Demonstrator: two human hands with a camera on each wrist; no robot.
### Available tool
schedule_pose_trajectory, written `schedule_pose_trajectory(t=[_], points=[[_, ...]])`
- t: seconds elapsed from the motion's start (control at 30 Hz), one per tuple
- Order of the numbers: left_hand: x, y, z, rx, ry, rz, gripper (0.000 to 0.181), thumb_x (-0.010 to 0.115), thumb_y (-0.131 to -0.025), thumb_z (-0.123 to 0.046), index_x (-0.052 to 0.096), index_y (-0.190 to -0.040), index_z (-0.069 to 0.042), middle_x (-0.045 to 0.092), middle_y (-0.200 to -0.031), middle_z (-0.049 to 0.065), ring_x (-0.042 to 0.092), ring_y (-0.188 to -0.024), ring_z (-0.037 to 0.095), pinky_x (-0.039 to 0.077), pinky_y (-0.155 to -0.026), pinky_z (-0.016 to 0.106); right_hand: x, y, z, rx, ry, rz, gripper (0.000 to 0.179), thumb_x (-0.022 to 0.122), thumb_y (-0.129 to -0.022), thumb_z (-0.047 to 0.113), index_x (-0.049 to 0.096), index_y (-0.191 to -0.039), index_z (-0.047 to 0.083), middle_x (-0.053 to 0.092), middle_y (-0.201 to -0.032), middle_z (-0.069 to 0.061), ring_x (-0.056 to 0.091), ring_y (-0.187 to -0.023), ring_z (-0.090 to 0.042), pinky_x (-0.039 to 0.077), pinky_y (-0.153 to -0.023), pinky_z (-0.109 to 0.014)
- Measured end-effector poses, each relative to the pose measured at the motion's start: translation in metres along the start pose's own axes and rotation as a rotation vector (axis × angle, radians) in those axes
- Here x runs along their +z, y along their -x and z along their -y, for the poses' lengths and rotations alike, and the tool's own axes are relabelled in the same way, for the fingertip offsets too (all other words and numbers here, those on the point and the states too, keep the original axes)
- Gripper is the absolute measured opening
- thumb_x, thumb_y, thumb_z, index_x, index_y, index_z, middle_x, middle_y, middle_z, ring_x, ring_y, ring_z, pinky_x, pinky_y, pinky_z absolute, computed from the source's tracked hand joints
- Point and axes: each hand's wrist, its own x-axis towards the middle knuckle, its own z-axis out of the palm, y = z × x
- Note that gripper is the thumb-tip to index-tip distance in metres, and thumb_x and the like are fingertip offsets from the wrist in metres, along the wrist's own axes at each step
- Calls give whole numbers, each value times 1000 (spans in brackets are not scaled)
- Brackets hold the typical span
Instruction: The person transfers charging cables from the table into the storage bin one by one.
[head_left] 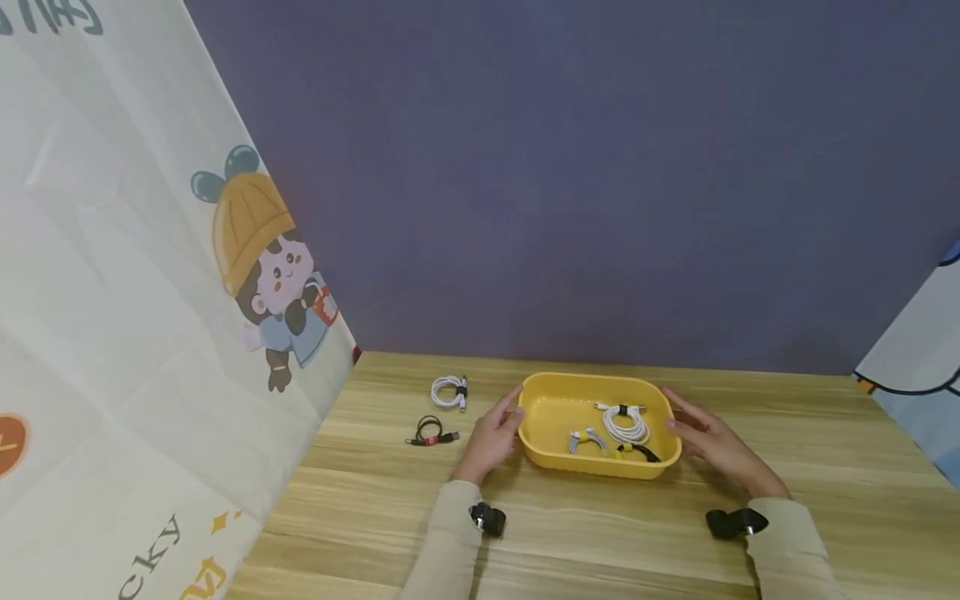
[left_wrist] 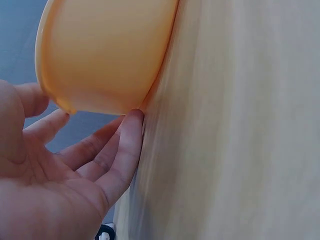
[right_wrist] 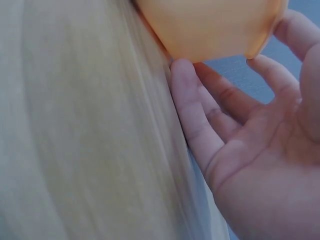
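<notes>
A yellow plastic basket (head_left: pixel 547 462) rests on the wooden table between both hands. My left hand (head_left: pixel 491 439) holds its left end, thumb at the rim and the other fingers against the outer wall. At the opposite end my right hand (head_left: pixel 716 446) holds it the same way. In the wrist views, the lowest fingertips of the left hand (left_wrist: pixel 75 165) and right hand (right_wrist: pixel 250 135) touch near the basket's bottom edge. Inside lie a coiled white cable (head_left: pixel 633 431), a short grey cable (head_left: pixel 588 440) and a black cable (head_left: pixel 647 453) with a yellow part.
Left of the basket, a coiled white cable (head_left: pixel 442 392) with a black tie lies on the table (head_left: pixel 600 533). Nearer me is a small black cable (head_left: pixel 431 433) with a red tie. A dark panel (head_left: pixel 585 183) stands behind the table, and a printed white sheet (head_left: pixel 135 292) hangs at left.
</notes>
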Motion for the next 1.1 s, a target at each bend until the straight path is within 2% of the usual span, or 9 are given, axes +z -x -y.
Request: schedule_pose_trajectory(t=[0.07, 0.13, 0.27, 0.37, 0.53, 0.67, 0.8, 0.97, 1.1], points=[[-2, 1, 0, 11, -4, -3, 47, 46, -110, -36, 44, -156, -29, 72, -116, 16, 71, -85, 17, 57, -71, 29, 1, 0, 2, 10, -2, -3, 68, 51, -108, 39, 16, -166, 27, 21, -167, -27, 48, -139, -29, 59, -90, -36], [-6, 0, 0, 36, -16, -12, 46, 46, -110, -34, 46, -155, -24, 72, -114, 16, 73, -87, 21, 59, -71, 29, 2, -1, 3, 17, -6, -2, 69, 51, -108, 40, 15, -166, 27, 20, -167, -27, 45, -140, -35, 59, -89, -34], [-16, 0, -5, 110, -49, -63, 39, 49, -109, -24, 58, -145, -12, 72, -112, 16, 74, -92, 32, 61, -74, 34, 3, 1, 3, 17, -34, 5, 70, 52, -108, 39, 15, -166, 26, 23, -166, -28, 54, -128, -5, 58, -90, -30], [-30, 1, -11, 140, -106, -139, 29, 54, -107, -22, 69, -129, -10, 75, -107, 12, 73, -92, 30, 59, -77, 35, 3, 2, 2, -1, -62, 11, 69, 52, -108, 36, 15, -166, 24, 24, -164, -30, 51, -114, 15, 57, -91, -29], [-62, 6, -14, 143, -209, -305, 17, 64, -102, -25, 74, -107, -12, 74, -95, 5, 67, -83, 17, 56, -73, 33, 3, 4, 3, -12, -72, 10, 69, 52, -108, 34, 15, -166, 23, 22, -165, -30, 48, -111, 20, 56, -94, -28], [-86, 11, -7, 99, -238, -392, 14, 67, -100, -23, 74, -102, -12, 73, -92, 5, 67, -82, 17, 55, -72, 34, 2, 5, 4, 5, -74, 12, 70, 52, -108, 35, 14, -166, 22, 22, -165, -30, 47, -111, 20, 57, -94, -29], [-105, 17, 4, 22, -279, -442, 13, 68, -98, -22, 74, -101, -10, 74, -91, 8, 68, -85, 22, 55, -71, 36, 1, 5, 5, 18, -71, 7, 72, 53, -108, 36, 14, -166, 22, 22, -165, -30, 47, -110, 20, 58, -94, -32], [-119, 24, 16, -63, -355, -476, 13, 69, -95, -19, 76, -99, -10, 74, -92, 10, 68, -84, 25, 53, -69, 36, 0, 5, 6, 24, -56, 7, 72, 53, -107, 37, 14, -166, 23, 22, -166, -29, 50, -114, 15, 59, -94, -35], [-124, 27, 23, -98, -397, -480, 11, 71, -93, -19, 77, -94, -10, 75, -90, 9, 68, -80, 24, 52, -69, 37, 0, 5, 8, 24, -56, 6, 72, 53, -107, 37, 14, -166, 23, 22, -165, -29, 51, -116, 12, 59, -93, -34]])
